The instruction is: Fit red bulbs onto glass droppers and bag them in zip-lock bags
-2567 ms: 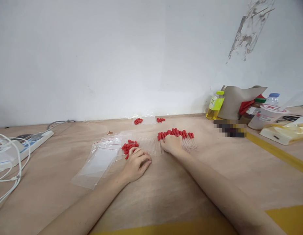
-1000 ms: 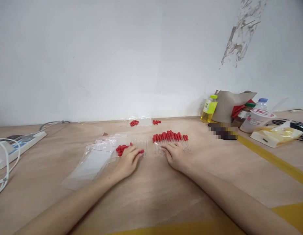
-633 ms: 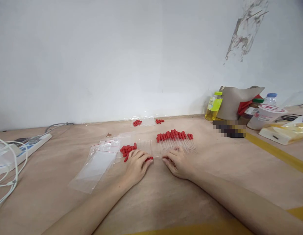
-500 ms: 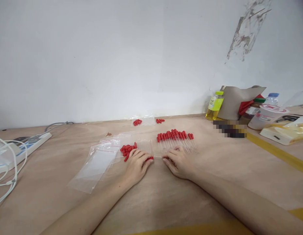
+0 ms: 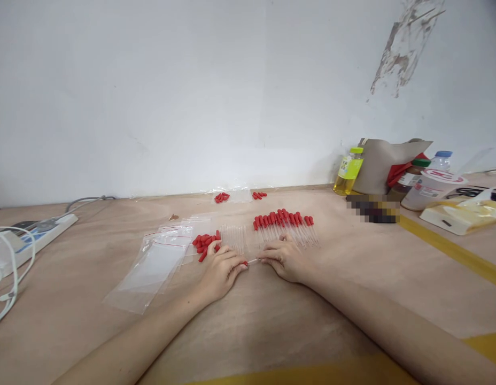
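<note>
My left hand (image 5: 223, 271) is closed on a red rubber bulb (image 5: 245, 263), of which only the end shows past the fingertips. A thin clear dropper tube (image 5: 253, 261) spans the gap from that bulb to my right hand (image 5: 286, 259), whose fingers pinch its other end. Beside my left hand lies a pile of loose red bulbs (image 5: 203, 243). Just beyond, bare clear tubes (image 5: 233, 238) lie side by side. Behind my right hand is a row of droppers with red bulbs (image 5: 282, 218) on their upper ends.
Clear zip bags (image 5: 160, 267) lie left of the pile. Small groups of red bulbs (image 5: 221, 198) rest on plastic near the wall. A power strip (image 5: 43, 238) with white cables is far left. A yellow-capped bottle (image 5: 348, 172) and a cup (image 5: 430, 190) stand at the right.
Both hands have stayed close together around the same bulb and tube. Less of the red bulb shows, and the tube is now slightly tilted. The whole view has shifted a little.
</note>
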`<state>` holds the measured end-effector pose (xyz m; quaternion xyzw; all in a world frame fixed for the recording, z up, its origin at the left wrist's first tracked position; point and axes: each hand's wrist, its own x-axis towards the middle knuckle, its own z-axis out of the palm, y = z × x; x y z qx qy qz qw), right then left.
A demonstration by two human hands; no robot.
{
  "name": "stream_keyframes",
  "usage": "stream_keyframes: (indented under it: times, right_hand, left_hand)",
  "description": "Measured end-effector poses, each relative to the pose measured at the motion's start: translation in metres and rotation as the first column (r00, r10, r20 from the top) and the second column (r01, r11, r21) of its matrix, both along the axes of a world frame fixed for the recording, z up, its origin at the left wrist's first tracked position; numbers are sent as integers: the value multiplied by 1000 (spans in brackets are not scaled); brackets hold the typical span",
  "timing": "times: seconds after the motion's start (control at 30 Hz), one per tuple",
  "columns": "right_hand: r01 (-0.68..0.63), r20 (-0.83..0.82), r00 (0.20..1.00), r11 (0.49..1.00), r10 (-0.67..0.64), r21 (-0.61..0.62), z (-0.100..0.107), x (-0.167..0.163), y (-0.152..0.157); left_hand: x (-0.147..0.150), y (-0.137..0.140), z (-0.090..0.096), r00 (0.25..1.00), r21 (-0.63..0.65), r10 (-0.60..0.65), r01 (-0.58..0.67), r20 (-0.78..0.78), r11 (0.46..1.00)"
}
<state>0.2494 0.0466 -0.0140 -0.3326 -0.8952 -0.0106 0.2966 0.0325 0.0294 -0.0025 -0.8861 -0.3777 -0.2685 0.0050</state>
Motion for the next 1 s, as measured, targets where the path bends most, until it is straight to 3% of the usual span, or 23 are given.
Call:
stream_keyframes:
  times: [0.3, 0.53, 0.7, 0.83, 1.0]
  right_hand:
    - [100, 29, 994, 995, -101, 26, -3, -8, -9]
    - [102, 68, 994, 980, -91, -173, 11, -15, -19]
    - [137, 71, 990, 964, -123, -227, 10, -20, -20]
    - [146, 76, 988, 973, -134, -178, 13, -20, -21]
    - [142, 164, 977, 990, -139, -5, 21, -17, -28]
  left_hand:
    - [0, 1, -2, 999, 36, 6, -4, -42, 999]
    - [1, -2, 0, 997, 43, -54, 57, -62, 997]
    - [3, -3, 3, 995, 52, -78, 81, -67, 995]
    - [2, -2, 3, 996, 80, -41, 47, -74, 996]
    - [-2, 2, 0, 998, 150, -14, 23, -58, 988]
